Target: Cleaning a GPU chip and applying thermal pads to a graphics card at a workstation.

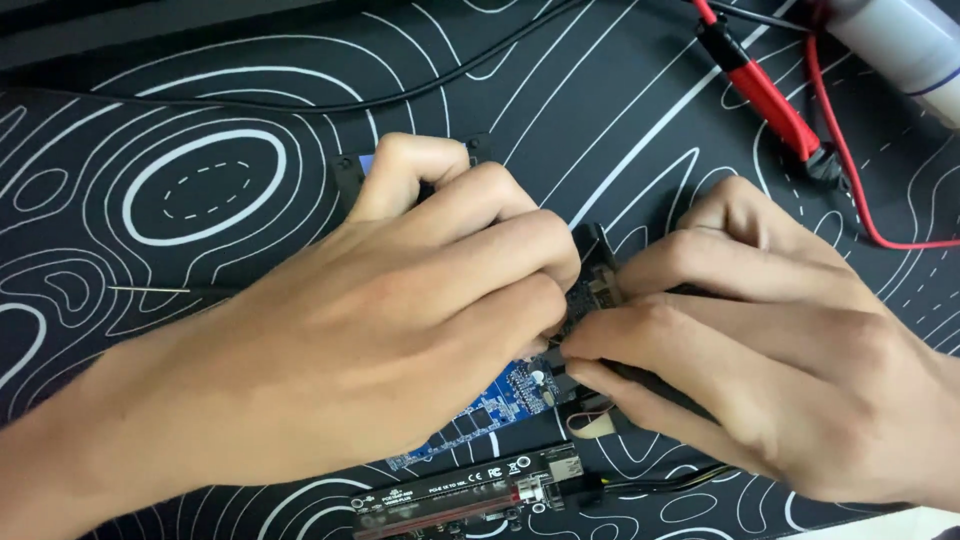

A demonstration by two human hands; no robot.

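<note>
The left hand point(380, 330) curls closed over a blue circuit board point(490, 410), which pokes out beneath its palm. The right hand point(770, 350) pinches a small black part point(592, 275) between both hands' fingertips. Just below lies a black board with a red slot point(470, 495); a red probe point(765, 95) rests well apart on the patterned mat point(200, 190).
</note>
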